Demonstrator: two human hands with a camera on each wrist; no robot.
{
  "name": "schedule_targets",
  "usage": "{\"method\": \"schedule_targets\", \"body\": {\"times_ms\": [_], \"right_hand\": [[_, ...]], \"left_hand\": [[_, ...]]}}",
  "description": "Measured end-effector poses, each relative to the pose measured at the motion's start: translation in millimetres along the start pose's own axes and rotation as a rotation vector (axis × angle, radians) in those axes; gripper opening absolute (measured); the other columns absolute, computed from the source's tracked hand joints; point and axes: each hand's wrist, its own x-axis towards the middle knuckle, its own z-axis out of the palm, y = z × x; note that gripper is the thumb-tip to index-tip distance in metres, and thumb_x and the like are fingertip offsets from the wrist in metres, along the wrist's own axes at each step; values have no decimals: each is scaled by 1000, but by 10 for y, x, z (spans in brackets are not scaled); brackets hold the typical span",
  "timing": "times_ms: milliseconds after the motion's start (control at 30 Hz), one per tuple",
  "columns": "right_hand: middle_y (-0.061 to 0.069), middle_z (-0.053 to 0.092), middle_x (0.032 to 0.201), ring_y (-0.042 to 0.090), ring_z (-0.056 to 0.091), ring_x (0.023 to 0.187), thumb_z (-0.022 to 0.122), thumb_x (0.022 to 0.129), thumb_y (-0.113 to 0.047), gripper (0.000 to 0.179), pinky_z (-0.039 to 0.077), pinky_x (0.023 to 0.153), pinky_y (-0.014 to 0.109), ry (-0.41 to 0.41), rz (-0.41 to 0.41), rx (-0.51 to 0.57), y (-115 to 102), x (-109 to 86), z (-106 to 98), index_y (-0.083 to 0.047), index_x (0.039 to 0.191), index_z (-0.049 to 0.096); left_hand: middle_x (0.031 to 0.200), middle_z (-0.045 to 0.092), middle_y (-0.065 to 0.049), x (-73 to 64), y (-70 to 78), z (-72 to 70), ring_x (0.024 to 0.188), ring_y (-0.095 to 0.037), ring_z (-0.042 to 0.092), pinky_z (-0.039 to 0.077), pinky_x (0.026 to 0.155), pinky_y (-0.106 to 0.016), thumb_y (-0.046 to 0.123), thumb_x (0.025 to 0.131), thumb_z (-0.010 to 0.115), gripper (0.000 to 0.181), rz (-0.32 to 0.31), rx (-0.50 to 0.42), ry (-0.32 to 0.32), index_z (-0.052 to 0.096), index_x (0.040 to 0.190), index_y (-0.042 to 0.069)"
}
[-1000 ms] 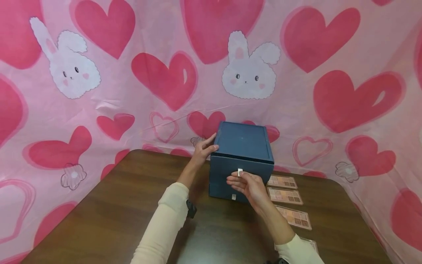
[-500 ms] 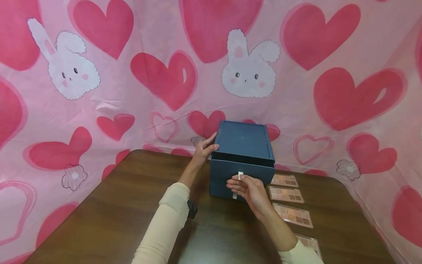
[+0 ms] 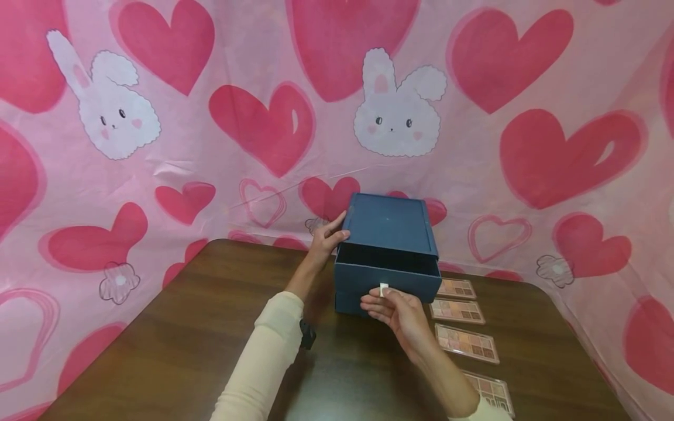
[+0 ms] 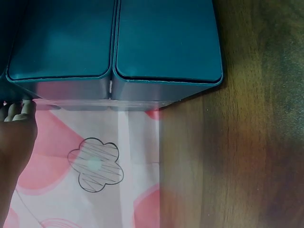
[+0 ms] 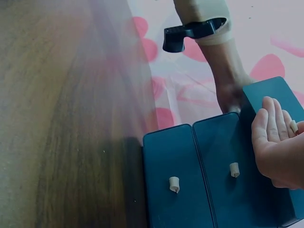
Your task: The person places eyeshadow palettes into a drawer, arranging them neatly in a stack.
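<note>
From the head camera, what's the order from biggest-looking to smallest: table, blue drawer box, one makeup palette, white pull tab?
1. Table
2. Blue drawer box
3. Makeup palette, though nearness to the camera makes ranking the four palettes unsure
4. White pull tab

I can't make out the floor of the drawer (image 3: 351, 280), and the right forearm (image 3: 444, 377) partly hides the nearest palette (image 3: 494, 393).
</note>
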Motion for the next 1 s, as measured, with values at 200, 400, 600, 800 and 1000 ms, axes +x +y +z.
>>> {"method": "schedule_targets", "body": {"times_ms": [200,400,600,800,1000], "right_hand": [[-5,81,95,10,76,96,42,108,-22,40,60,91,26,-18,-9,-4,10,-73,9,11,121,61],[-5,80,94,10,76,97,42,107,-21,39,59,91,27,-23,-10,15,37,-147,26,11,121,61],[-6,80,95,11,76,97,43,107,-21,39,59,91,27,-44,-23,6,56,-223,35,9,119,62],[-3,80,97,11,75,98,42,107,-21,40,59,91,27,-29,-3,-2,72,-295,56,11,121,62],[-4,80,99,11,75,99,42,106,-22,41,59,92,27,-30,26,-18,89,-370,78,12,123,60]], "left_hand": [[147,53,-30,6,18,5,118,-28,65,55,102,-31,20,91,54,67,4,-6,6,40,155,4],[146,55,-28,11,23,10,114,-19,65,52,99,-21,21,89,56,67,10,36,29,43,153,4],[146,55,-28,7,20,16,108,-13,64,51,96,-19,21,89,57,67,10,45,48,45,152,4],[146,55,-27,8,11,29,105,-8,63,50,94,-16,20,89,58,66,15,41,62,45,151,3],[144,55,-31,4,9,26,100,-3,63,51,92,-15,19,88,57,67,14,19,54,44,152,1]]}}
